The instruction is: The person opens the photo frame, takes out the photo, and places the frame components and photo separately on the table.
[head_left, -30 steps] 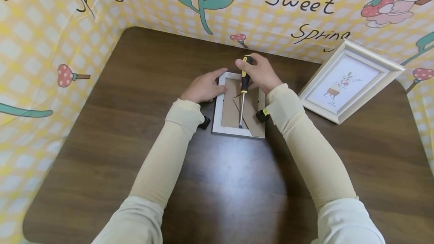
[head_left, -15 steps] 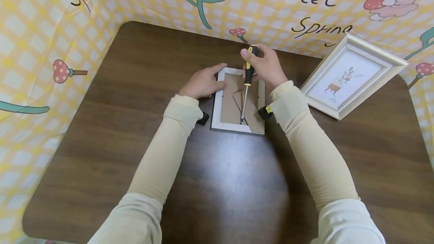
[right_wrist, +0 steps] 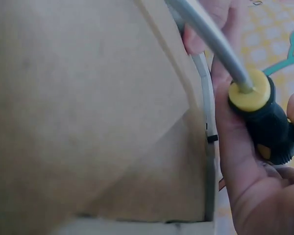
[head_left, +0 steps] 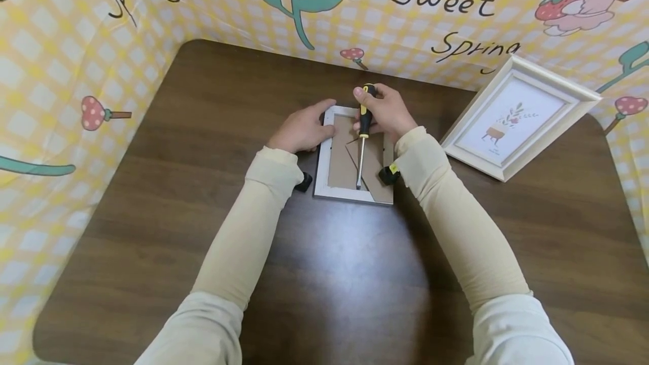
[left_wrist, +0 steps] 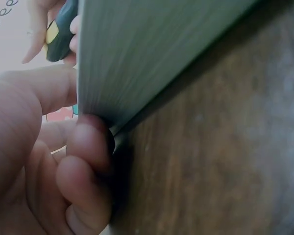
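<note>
A picture frame (head_left: 321, 170) lies back side up on the table, with a white border and brown backing board (head_left: 342, 168). My left hand (head_left: 300, 128) grips its left edge, thumb over the border and curled fingers (left_wrist: 88, 142) against the side. My right hand (head_left: 391, 110) holds a screwdriver (head_left: 364, 111) by its black and yellow handle (right_wrist: 269, 129). Its metal shaft slants down over the board, with the tip at the inner edge of the near border. A triangular brown flap (head_left: 372, 165) shows on the board's right side.
A second picture frame (head_left: 451, 145), cream-white with a plant print, stands to the right on the brown table (head_left: 228, 89). Yellow checked cloth (head_left: 243, 21) surrounds the table's back and left side. Small black wrist cameras (head_left: 389, 174) sit near the frame's sides.
The screwdriver's handle leaned away and right half a second ago, and has now swung back left and nearer. The tip stays near the same border. My left hand keeps its hold.
</note>
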The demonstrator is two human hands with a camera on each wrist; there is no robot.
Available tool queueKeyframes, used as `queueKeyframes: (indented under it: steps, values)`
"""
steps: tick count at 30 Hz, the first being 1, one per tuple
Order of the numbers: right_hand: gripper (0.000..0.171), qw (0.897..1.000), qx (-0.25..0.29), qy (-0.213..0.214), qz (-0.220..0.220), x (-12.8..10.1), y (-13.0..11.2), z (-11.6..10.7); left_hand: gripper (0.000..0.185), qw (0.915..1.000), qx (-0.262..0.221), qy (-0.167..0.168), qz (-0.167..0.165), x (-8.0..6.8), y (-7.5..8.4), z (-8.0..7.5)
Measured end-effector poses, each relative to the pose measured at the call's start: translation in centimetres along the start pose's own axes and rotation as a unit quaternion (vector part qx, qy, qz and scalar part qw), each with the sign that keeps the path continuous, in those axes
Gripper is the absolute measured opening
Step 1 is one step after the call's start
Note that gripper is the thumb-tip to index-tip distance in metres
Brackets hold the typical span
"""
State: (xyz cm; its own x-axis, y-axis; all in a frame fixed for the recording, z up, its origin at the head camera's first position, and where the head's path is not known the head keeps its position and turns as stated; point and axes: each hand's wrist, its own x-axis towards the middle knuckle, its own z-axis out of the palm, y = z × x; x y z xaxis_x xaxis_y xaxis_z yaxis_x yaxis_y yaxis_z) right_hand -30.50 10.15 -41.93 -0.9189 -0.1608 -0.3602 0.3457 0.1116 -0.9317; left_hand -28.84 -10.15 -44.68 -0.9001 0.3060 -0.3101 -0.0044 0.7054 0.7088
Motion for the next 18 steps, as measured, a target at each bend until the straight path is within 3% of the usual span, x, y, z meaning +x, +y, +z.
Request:
queueKeyframes:
  steps: [5, 11, 15, 18]
  values:
    - [0.046, 1.000, -0.022, -0.006, -0.017, -0.5, 0.0, 0.3, 0.066, 1.0000, 0.001, 0.002, -0.006, 0.0, 0.0, 0.6]
    - [0.041, 0.996, -0.025, 0.008, -0.087, -2.1, -0.4, 0.8, 0.065, 0.9999, 0.005, 0.013, -0.003, -0.1, 0.0, 0.6]
    - [0.036, 0.988, -0.035, 0.025, -0.147, -3.8, -1.0, 1.2, 0.065, 0.9998, 0.005, 0.019, -0.002, -0.1, 0.1, 0.5]
    - [0.034, 0.977, -0.065, 0.040, -0.199, -5.7, -1.5, 1.5, 0.065, 0.9998, 0.006, 0.021, -0.003, 0.0, 0.2, 0.3]
